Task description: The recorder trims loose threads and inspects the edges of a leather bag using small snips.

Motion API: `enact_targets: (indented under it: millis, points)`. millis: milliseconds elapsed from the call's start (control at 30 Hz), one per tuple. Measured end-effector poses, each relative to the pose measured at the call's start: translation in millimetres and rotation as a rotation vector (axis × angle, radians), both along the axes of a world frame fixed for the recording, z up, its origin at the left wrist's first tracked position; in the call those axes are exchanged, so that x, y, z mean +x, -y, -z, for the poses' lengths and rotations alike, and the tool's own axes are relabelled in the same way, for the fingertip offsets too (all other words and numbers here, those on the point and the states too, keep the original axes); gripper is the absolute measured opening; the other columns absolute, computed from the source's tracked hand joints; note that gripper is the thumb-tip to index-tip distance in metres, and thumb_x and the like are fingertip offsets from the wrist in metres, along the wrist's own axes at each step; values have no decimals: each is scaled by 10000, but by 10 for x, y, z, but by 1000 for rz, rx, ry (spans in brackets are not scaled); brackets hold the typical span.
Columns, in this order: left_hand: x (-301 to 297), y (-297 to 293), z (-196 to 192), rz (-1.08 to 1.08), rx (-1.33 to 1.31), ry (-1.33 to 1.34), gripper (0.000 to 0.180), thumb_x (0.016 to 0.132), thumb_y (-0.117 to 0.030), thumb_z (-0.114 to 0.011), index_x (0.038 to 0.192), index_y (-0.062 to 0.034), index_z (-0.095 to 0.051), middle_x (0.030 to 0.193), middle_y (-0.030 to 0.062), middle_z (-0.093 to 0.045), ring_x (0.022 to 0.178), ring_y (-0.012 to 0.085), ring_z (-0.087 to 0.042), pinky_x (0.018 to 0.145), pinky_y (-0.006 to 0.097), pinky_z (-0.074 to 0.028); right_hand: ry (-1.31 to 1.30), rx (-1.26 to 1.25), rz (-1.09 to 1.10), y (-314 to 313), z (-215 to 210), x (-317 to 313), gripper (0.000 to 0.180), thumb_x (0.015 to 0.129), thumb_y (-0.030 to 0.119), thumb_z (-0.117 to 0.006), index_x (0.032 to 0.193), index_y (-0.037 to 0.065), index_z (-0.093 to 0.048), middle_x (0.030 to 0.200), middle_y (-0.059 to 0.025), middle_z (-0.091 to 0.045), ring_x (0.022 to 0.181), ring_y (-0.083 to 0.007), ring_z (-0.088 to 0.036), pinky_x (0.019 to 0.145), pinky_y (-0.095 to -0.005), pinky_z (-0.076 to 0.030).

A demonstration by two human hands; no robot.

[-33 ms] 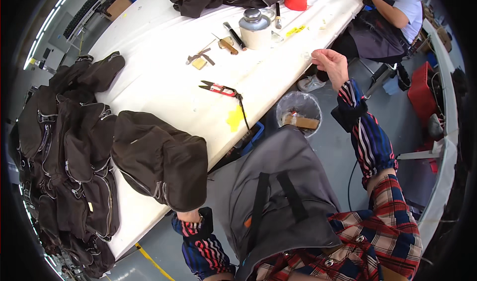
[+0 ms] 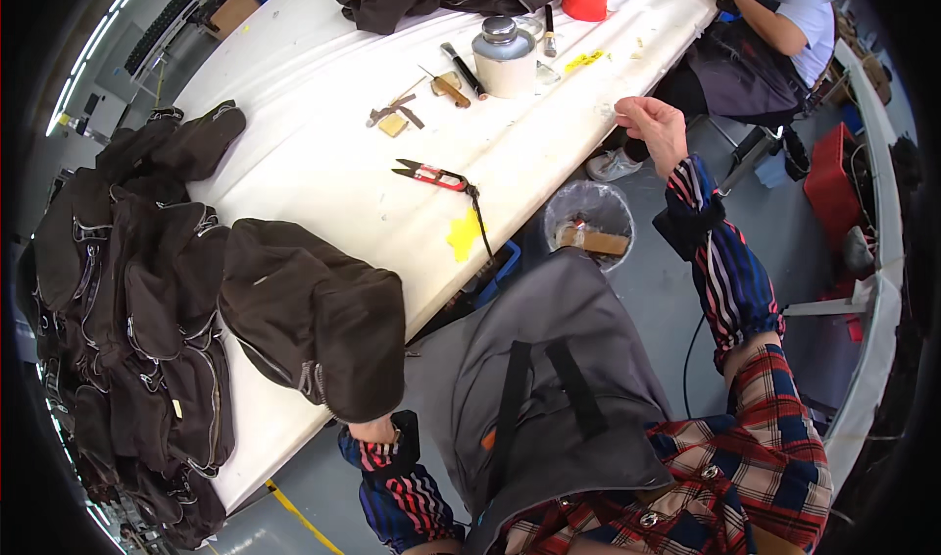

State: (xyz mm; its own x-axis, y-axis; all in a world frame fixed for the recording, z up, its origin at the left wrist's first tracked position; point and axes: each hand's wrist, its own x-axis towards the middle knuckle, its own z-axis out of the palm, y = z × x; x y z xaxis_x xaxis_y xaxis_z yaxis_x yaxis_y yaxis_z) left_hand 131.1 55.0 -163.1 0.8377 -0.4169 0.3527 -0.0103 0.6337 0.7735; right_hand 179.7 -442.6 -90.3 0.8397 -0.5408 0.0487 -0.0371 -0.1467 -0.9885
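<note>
Dark brown cloth bag with a curved metal zip, on the near edge of the white-covered table: the left hand runs out of sight at its lower end, so its grip cannot be told from where I stand, while the right hand, just off the table's long edge, pinches thumb to forefinger on nothing I can make out. Work on this bag looks unfinished; red-and-black metal snips lie unheld on the table, and whether the heaped dark zipped bags at its left are done cannot be judged.

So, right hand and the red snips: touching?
Apart. The head view shows a broad stretch of white tabletop between the right hand and the red snips.
</note>
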Motion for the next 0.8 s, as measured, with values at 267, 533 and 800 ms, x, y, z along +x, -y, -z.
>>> enact_targets:
  millis: [267, 533, 800]
  points:
    - [-166, 191, -431, -624, 204, -435, 501, 928, -279, -389, 1366, -104, -221, 1382, 57, -296, 1255, 216, -302, 1039, 328, -253, 42, -7, -79, -91, -27, 40, 284, 875, 84, -457, 1126, -36, -512, 1002, -115, -608, 866, -128, -579, 750, -227, -440]
    - [-185, 94, -505, -996, 1780, 561, 580, 885, -328, -481, 1363, -99, -246, 1393, 30, -292, 1266, 149, -284, 1027, 240, -224, 121, -195, -115, 7, -4, 74, 245, 835, 43, -525, 1057, -58, -549, 914, -100, -642, 817, -90, -565, 747, -203, -437]
    - [-90, -66, -193, -930, 1616, 205, 606, 849, -318, -548, 1350, -103, -283, 1354, 37, -345, 1219, 139, -343, 983, 219, -273, 133, -320, 12, -61, 184, 237, 161, 789, 100, -618, 901, -13, -640, 733, -34, -640, 655, -52, -551, 621, -193, -443]
